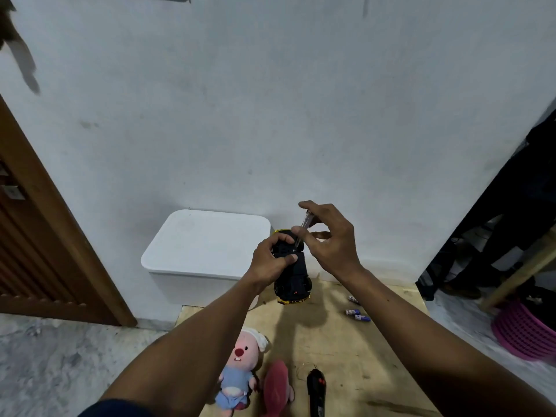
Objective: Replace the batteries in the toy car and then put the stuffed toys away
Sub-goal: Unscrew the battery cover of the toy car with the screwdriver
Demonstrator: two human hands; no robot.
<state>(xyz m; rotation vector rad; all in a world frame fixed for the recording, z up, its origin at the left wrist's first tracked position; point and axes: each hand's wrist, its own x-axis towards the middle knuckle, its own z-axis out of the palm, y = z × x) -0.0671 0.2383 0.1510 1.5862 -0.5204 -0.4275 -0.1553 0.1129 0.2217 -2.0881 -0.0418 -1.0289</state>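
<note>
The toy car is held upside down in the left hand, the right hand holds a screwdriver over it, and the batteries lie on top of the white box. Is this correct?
Not quite. In the head view the batteries lie on the wooden board on the floor, not on the white box. The rest holds: the left hand grips the toy car and the right hand holds the screwdriver.

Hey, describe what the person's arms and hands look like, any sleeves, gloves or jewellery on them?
Both hands are bare: no gloves, and no rings or watch that show on the left hand or the right hand. Both forearms are uncovered to the bottom of the picture. The only clothing in view is a dark blue sleeve edge on the left upper arm. The right arm's sleeve, if any, is out of frame.
</note>
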